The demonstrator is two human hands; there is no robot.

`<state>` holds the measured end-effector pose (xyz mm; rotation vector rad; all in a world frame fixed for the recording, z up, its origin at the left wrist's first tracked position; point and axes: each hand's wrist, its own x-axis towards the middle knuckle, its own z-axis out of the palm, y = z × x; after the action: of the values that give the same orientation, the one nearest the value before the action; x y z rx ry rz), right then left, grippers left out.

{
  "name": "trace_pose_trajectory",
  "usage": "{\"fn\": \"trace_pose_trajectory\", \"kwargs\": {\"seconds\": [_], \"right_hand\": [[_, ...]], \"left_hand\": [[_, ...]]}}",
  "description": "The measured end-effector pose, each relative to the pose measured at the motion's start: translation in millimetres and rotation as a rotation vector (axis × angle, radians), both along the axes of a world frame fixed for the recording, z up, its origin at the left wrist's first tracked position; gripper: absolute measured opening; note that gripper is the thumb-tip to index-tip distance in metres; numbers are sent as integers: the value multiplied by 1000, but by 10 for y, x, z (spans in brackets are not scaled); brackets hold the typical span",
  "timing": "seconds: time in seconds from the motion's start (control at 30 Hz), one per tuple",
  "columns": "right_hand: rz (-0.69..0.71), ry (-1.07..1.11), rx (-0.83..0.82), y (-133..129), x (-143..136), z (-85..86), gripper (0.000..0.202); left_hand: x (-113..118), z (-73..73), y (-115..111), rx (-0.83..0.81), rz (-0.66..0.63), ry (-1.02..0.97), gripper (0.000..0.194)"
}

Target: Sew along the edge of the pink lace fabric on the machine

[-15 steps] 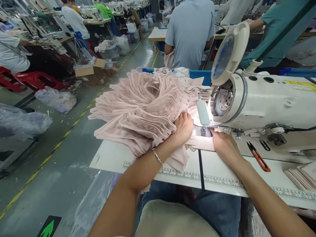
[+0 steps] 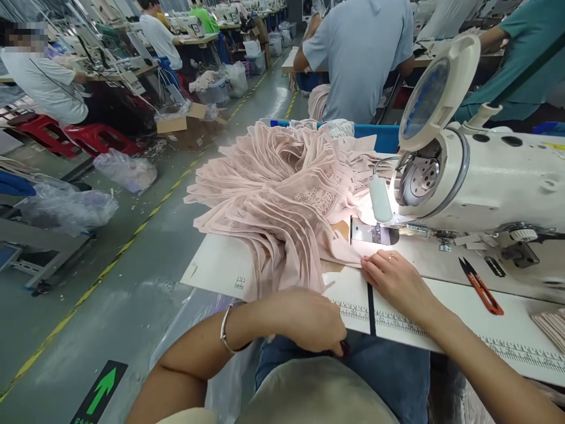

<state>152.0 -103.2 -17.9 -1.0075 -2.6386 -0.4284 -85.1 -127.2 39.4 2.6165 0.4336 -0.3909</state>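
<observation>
A big fan-shaped pile of pale pink mesh and lace fabric (image 2: 282,194) lies on the white table (image 2: 441,318), left of the white sewing machine (image 2: 485,176). My right hand (image 2: 392,282), with a ring, rests flat on the table and its fingertips touch the fabric's near edge, just in front of the lit needle plate (image 2: 373,232). My left hand (image 2: 304,321), a bracelet on its wrist, is curled at the table's front edge above my lap. I cannot see what its fingers hold, if anything.
Orange-handled thread snips (image 2: 481,287) lie on the table right of my right hand. A stack of beige pieces (image 2: 551,324) sits at the far right edge. A blue bin (image 2: 379,135) stands behind the pile. Other people sit at machines ahead and across the aisle (image 2: 132,247).
My left hand has left the fabric by the needle and dropped back to the table's front edge. My right hand has slid back from the presser foot toward me. The view has shifted left.
</observation>
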Motion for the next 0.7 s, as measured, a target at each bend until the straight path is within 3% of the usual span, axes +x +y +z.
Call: {"fn": "trace_pose_trajectory", "kwargs": {"seconds": [0.03,0.1,0.17,0.2,0.4,0.47,0.6,0.63,0.7], "right_hand": [[-14,16,20,-27,47,9,23],[-38,73,50,-86,150,24,22],[-60,124,76,-147,231,35,20],[-69,140,83,-173,257,36,19],[-136,198,-63,-246,277,-44,19],[-193,252,-54,-258,269,-89,18],[-214,294,-6,-271,235,-133,16],[-188,267,-20,-262,223,-132,17],[-157,185,-49,-227,201,-122,22]], "left_hand": [[26,-22,41,44,42,-41,15],[126,-93,157,335,219,-181,9],[254,-173,282,611,325,-247,22],[314,-208,337,668,324,-232,23],[495,-287,533,590,123,-132,21],[502,-288,614,553,188,-144,20],[509,-319,768,501,475,-145,19],[514,-332,785,520,495,-167,19],[520,-355,788,586,396,-228,20]]}}
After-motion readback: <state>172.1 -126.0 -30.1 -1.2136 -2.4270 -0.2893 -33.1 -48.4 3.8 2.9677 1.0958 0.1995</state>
